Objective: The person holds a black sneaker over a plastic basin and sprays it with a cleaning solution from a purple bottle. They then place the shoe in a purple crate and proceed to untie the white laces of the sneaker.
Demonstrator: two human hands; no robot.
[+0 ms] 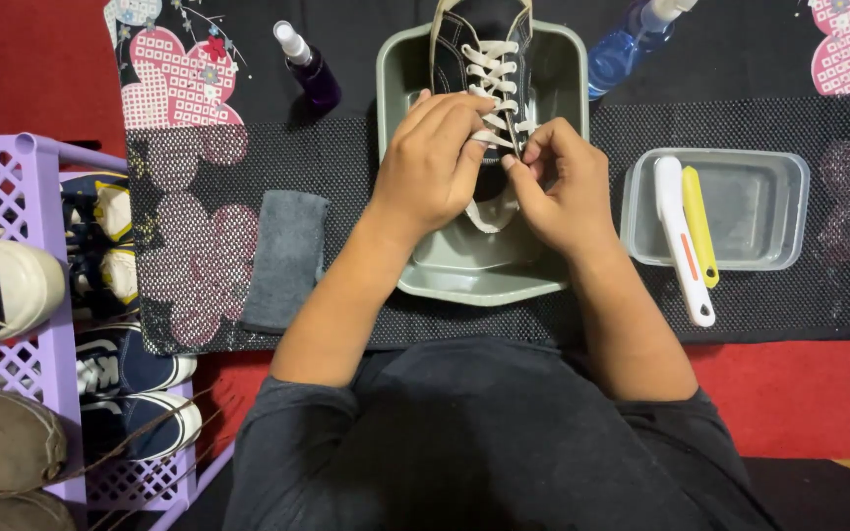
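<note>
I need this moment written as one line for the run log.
left hand: on sneaker laces | right hand: pinching white lace | sneaker: in grey tub | beside: grey cloth, two brushes

The sneaker (479, 44) looks like dark matt canvas with white woven laces (492, 84) — sitting in a smooth grey plastic tub (474, 280). The folded cloth (285, 258) beside it seems soft and fuzzy — the mat (346, 197) underneath is coarse mesh.

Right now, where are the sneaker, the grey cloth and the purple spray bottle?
sneaker (464, 34): head view, dark side panel beside the white laces.
grey cloth (285, 258): head view, middle of the fold.
purple spray bottle (315, 77): head view, purple body.
</note>
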